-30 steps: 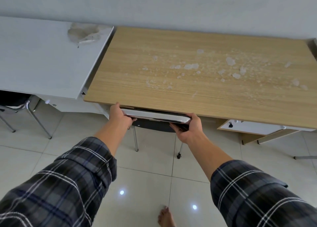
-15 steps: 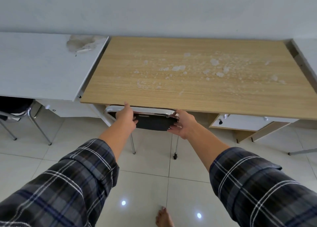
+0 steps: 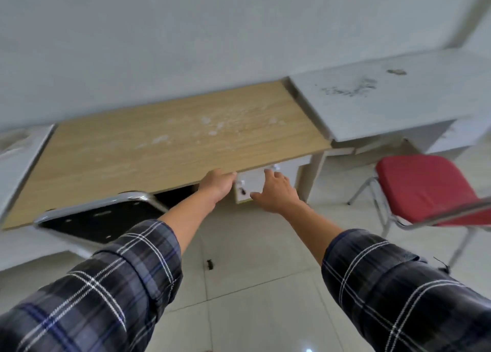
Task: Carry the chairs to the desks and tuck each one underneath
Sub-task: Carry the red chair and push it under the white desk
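I note the black chrome-framed chair (image 3: 98, 219) tucked under the wooden desk (image 3: 170, 144); left hand (image 3: 216, 184) and right hand (image 3: 276, 192) both released, grasping nothing; red padded chair (image 3: 425, 187) stands apart.

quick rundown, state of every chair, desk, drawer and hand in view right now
black chair: tucked under the wooden desk, backrest showing at its front edge
wooden desk: top bare apart from white flecks
drawer: shut
red chair: out on the floor, not tucked
white desk: no chair under it
left hand: open, holding nothing
right hand: open, holding nothing
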